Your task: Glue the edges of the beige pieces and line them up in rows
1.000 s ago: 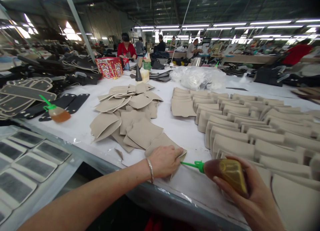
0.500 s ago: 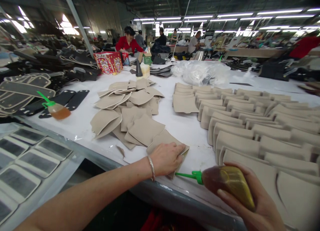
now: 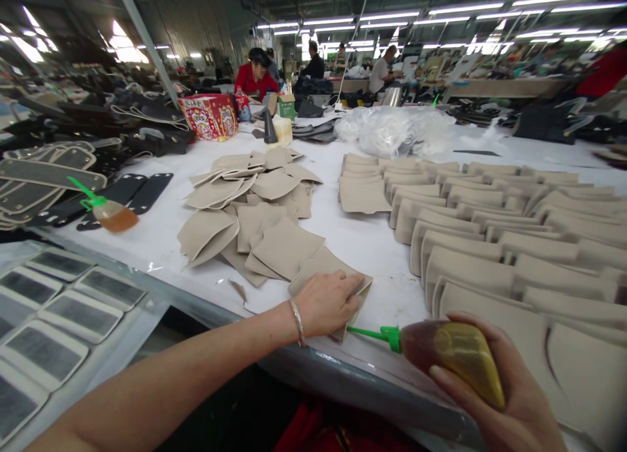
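Observation:
My left hand (image 3: 329,303) presses on a beige leather-like piece (image 3: 313,269) at the table's front edge, its index finger along the right corner and the other fingers curled over the material. In my right hand (image 3: 514,380) is a squeeze bottle (image 3: 453,354) of amber-brown liquid, lying tilted sideways. Its thin green nozzle points left, with the tip at the piece's lower edge, just under my left hand; whether it touches cannot be made out. A loose pile of similar beige pieces (image 3: 287,243) lies just beyond my left hand.
Rows of folded beige pieces (image 3: 465,262) cover the right side. A second squeeze bottle (image 3: 115,215) lies at left near dark straps (image 3: 46,177). Crumpled clear plastic (image 3: 396,130) and a red box (image 3: 209,117) are farther back. A person in red (image 3: 255,80) sits across the table.
The camera view has shifted slightly. My left hand stays on the beige piece, and the bottle's nozzle stays beside its lower edge; little else differs.

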Tool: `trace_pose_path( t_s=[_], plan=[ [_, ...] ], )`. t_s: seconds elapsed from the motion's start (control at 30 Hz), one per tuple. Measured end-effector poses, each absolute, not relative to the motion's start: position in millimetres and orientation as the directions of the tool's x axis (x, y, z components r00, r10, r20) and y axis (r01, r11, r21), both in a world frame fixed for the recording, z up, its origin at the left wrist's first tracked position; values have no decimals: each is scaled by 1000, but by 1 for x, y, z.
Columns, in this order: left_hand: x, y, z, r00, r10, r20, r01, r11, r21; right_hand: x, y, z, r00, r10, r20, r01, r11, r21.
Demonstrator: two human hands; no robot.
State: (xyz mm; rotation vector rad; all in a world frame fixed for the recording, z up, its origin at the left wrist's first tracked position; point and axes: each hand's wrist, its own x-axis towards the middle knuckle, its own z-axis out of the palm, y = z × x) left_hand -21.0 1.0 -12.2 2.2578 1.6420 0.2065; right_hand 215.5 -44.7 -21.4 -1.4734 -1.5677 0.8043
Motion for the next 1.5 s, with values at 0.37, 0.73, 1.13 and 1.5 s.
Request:
trace_pose_path(
  t_s=[0.37,0.73,1.13,1.5],
  plan=[
    [-21,1,-12,320,944,-84,892,-269,364,230,-35,-30,-67,977,203,482,210,-851],
    [-20,2,-12,318,942,-106,892,-260,369,235,-17,-30,-33,936,351,589,302,-749],
    [-21,3,-10,304,943,-134,886,-228,403,230,-20,-25,-13,937,349,595,288,-751],
    [-21,4,-11,315,943,-105,877,-247,412,233,-10,-27,-11,933,359,593,295,-749]
  ],
)
